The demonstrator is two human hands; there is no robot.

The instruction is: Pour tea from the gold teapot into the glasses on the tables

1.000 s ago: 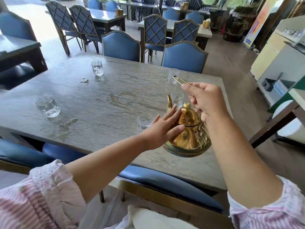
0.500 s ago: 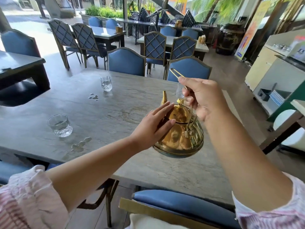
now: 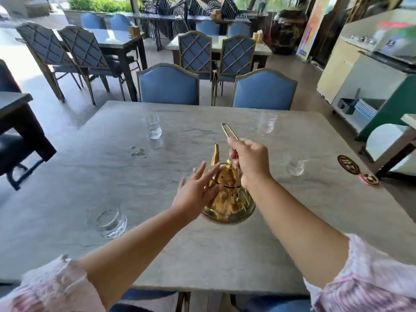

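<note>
We hold a shiny gold metal teapot (image 3: 228, 203) above the middle of a grey stone-topped table (image 3: 202, 255), nearer our edge than the far one. Its body is round and squat with a wide flat base rim, and the polished surface mirrors warm yellow and brown patches. A domed lid with a small gold knob (image 3: 229, 164) sits on top, and a slim curved spout (image 3: 215, 155) rises on the far side, pointing away from us. The thin wire handle (image 3: 227, 130) stands up above the lid as a narrow loop.

Our right hand (image 3: 249, 162) is clenched around that handle, fingers curled tight, and carries the pot. Our left hand (image 3: 195, 192) is released, fingers spread and straight, its fingertips at the lid and the pot's left shoulder; we cannot tell whether they touch the metal.

Four clear drinking glasses stand on the table: one near left (image 3: 110, 221), one far left (image 3: 153, 127), one far right (image 3: 266, 122) and one right of the pot (image 3: 295, 166), blurred. A few small spilled drops (image 3: 137, 152) lie near the far left glass. Two round dark coasters (image 3: 347, 164) sit at the right edge. Two blue padded chairs (image 3: 168, 85) face us across the table.
</note>
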